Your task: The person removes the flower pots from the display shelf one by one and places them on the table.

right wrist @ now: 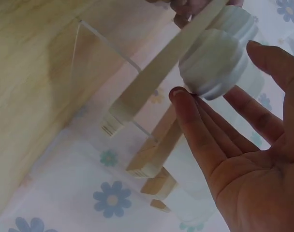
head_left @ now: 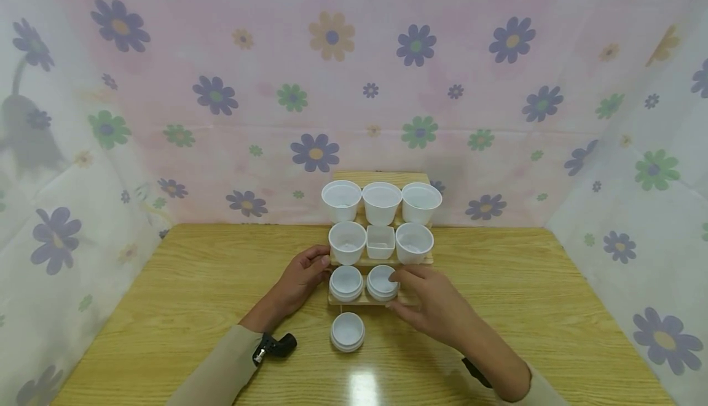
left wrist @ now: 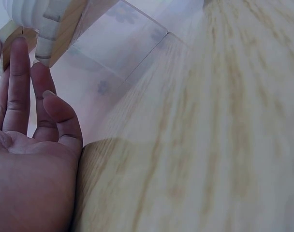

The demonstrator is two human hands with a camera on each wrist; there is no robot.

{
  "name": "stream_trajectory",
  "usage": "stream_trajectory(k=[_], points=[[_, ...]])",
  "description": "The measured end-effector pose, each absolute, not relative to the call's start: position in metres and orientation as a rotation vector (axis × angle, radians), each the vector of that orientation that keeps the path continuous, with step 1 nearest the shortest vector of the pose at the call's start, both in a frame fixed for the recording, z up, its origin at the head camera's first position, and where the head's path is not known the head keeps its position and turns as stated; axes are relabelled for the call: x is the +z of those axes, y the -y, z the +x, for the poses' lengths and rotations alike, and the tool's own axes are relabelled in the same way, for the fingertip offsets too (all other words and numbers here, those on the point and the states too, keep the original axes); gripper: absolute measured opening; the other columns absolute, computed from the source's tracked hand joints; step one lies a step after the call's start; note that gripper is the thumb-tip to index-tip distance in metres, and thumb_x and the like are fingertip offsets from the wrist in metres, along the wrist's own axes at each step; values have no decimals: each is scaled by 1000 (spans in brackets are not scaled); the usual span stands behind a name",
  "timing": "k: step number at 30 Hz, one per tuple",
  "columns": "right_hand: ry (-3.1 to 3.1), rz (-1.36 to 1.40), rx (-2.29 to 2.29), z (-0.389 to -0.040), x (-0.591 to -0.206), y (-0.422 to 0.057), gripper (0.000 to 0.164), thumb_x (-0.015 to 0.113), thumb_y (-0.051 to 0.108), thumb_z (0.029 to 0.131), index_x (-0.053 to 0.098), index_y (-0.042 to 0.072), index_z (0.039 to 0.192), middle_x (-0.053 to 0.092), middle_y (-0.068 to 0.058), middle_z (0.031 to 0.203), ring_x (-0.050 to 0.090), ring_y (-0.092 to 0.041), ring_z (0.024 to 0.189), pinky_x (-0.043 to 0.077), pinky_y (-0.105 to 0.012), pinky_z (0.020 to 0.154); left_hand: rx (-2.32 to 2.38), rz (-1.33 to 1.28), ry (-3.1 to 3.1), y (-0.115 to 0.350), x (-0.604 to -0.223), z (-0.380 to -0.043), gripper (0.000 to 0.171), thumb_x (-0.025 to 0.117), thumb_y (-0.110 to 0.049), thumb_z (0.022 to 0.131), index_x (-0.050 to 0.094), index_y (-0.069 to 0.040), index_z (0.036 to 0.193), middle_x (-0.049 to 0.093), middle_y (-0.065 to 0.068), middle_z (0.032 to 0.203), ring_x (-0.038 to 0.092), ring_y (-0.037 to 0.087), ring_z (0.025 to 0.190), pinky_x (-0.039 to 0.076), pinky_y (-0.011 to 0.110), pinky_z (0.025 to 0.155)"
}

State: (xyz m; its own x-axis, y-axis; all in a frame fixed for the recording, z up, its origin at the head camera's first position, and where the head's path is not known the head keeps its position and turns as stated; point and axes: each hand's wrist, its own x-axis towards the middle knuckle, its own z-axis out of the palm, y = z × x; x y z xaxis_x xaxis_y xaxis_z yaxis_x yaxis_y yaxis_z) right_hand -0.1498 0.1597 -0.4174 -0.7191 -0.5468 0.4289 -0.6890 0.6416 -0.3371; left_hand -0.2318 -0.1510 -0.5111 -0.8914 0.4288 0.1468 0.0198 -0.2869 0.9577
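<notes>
A stepped wooden rack with several white containers stands on the table. At its left side my left hand holds the end of the middle step, the thumb in front and the fingertips against the wood. On the lowest step, my right hand pinches a white ribbed jar, one finger over its rim and another low on its side. The right wrist view shows that jar between the fingers. Left of it on the same step sits a similar jar.
Another white jar stands on the table in front of the rack. Round cups line the top step. A square cup sits between two round ones on the middle step. A flower-patterned cloth hangs close behind.
</notes>
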Motion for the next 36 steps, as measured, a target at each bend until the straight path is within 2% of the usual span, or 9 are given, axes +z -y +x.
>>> stream_trajectory(k=[5, 14, 26, 36], points=[[2569, 1012, 717, -154, -423, -158, 35, 91, 21, 87, 71, 9, 112, 74, -4, 118, 72, -22, 107, 62, -37, 87, 2262, 575, -1686, 151, -511, -232, 21, 55, -18, 113, 63, -13, 132, 73, -4, 118, 69, 12, 104, 56, 27, 91], [2551, 1017, 738, -156, -430, -156, 30, 92, 18, 86, 66, 12, 100, 73, -3, 111, 69, -16, 101, 61, -33, 81, 2267, 577, -1673, 151, -510, -231, 20, 54, -16, 113, 66, -17, 129, 74, -5, 118, 70, 11, 103, 56, 27, 92], [2552, 1009, 707, -155, -433, -155, 33, 92, 19, 85, 63, 14, 99, 70, -4, 115, 69, -17, 100, 61, -33, 81, 2260, 569, -1673, 151, -509, -232, 19, 53, -15, 113, 66, -17, 128, 73, -5, 117, 69, 11, 104, 55, 28, 92], [2599, 985, 707, -151, -427, -156, 33, 93, 20, 84, 62, 15, 93, 68, -10, 127, 70, -26, 112, 61, -39, 88, 2263, 573, -1673, 151, -510, -231, 18, 55, -17, 113, 66, -17, 128, 73, -5, 117, 69, 11, 104, 55, 27, 92]])
